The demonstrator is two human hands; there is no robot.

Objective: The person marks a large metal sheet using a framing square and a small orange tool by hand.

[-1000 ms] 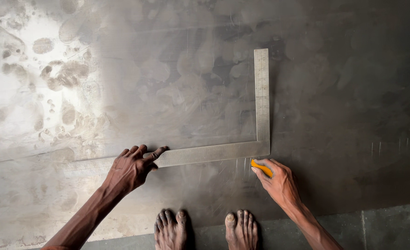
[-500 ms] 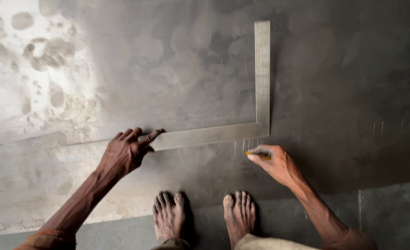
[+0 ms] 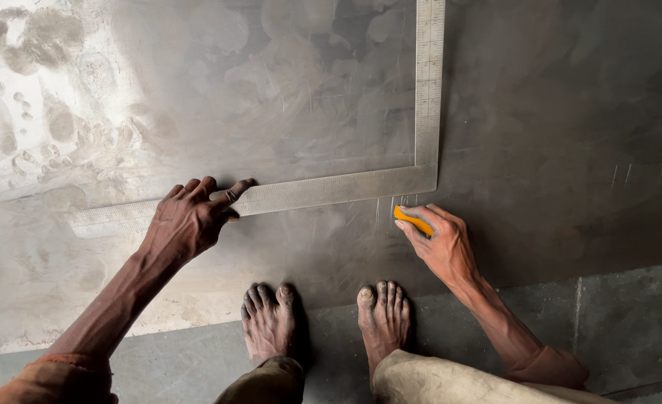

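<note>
The left hand (image 3: 190, 221) lies palm down on the near arm of a large steel framing square (image 3: 331, 190), fingers spread flat and pressing it against a dusty grey metal sheet (image 3: 286, 90); it grips nothing, only bears down. The right hand (image 3: 443, 243) is closed round a small orange marker (image 3: 412, 221), pinched between thumb and fingers, its tip just near of the square's corner and touching the sheet. Short scratched lines show on the sheet beside that tip. The square forms an L: one arm runs left to right under the left hand, the other runs far from the corner, up the right of the sheet to the picture's far edge. Pale smudges and prints mark the sheet's far left part. Two bare feet (image 3: 323, 318) stand at the sheet's near edge, between the two forearms, partly on a darker concrete floor (image 3: 630, 322) that stretches to the right
</note>
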